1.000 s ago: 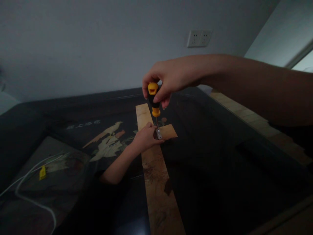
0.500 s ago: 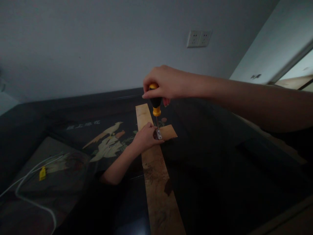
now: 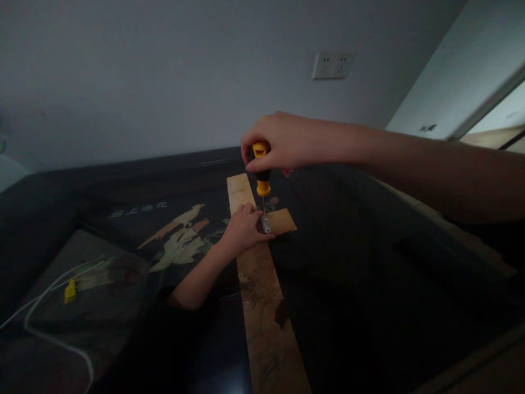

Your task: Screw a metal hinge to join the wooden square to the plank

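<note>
Seemingly upright, the screwdriver (image 3: 261, 174) stands in the head view with its long axis vertical, its tip on a small metal bracket (image 3: 266, 225) directly below the right hand (image 3: 279, 141), which is closed round the handle. The left hand (image 3: 243, 230), fingers curled, pins bracket and wooden strip (image 3: 262, 306) to the dark bench (image 3: 369, 262).

- White double wall socket (image 3: 332, 64) — set high on the pale wall.
- White cable (image 3: 49, 334) looping at the left, on the dark painted table (image 3: 369, 257).
- Small yellow clip (image 3: 70, 291) beside that cable.
</note>
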The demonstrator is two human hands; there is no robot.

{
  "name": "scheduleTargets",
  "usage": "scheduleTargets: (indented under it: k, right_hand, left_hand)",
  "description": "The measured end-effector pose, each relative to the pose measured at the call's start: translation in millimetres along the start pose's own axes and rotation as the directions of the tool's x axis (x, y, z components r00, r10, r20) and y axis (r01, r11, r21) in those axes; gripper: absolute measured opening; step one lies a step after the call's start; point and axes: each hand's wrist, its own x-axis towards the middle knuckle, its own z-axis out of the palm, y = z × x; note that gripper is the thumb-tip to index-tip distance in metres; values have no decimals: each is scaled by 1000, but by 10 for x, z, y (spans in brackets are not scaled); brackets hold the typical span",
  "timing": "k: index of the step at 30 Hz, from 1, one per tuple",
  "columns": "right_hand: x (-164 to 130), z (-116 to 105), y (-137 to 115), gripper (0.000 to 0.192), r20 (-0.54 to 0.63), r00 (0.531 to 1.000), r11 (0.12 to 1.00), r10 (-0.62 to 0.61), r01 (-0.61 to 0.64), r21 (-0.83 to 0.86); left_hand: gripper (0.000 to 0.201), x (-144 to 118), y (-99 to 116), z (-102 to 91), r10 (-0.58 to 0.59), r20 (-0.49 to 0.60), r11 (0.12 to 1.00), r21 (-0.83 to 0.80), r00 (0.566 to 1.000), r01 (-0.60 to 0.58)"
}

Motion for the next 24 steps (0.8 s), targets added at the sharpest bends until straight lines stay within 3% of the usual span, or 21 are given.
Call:
scheduleTargets:
  k: [3, 6, 13, 16, 19, 24]
  right_hand:
    - [-11, 46, -44, 24, -126, 992, 993, -7, -8, -118]
    - [-6, 73, -52, 25, -157, 988, 991, 6, -28, -134]
    - [9, 55, 53, 25, -58, 998, 994, 5, 2, 112]
    - [-2, -5, 114, 21, 93, 996, 972, -4, -18, 236]
    - [-7, -62, 155, 31, 217, 976, 965, 12, -69, 254]
    - [-6, -40, 152, 29, 152, 987, 977, 55, -84, 194]
  left_hand:
    - [53, -2, 4, -11, 9, -4, 1000, 8, 1000, -9]
    - [54, -1, -3, -7, 17, -5, 1000, 4, 1000, -17]
    - [56, 6, -22, 21, 0, 5, 1000, 0, 1000, 0]
    - [56, -1, -16, 21, 4, 0, 1000, 8, 1000, -4]
    - [53, -12, -2, 9, 5, -1, 1000, 5, 1000, -5]
    - [52, -12, 30, -22, 3, 9, 1000, 12, 1000, -3]
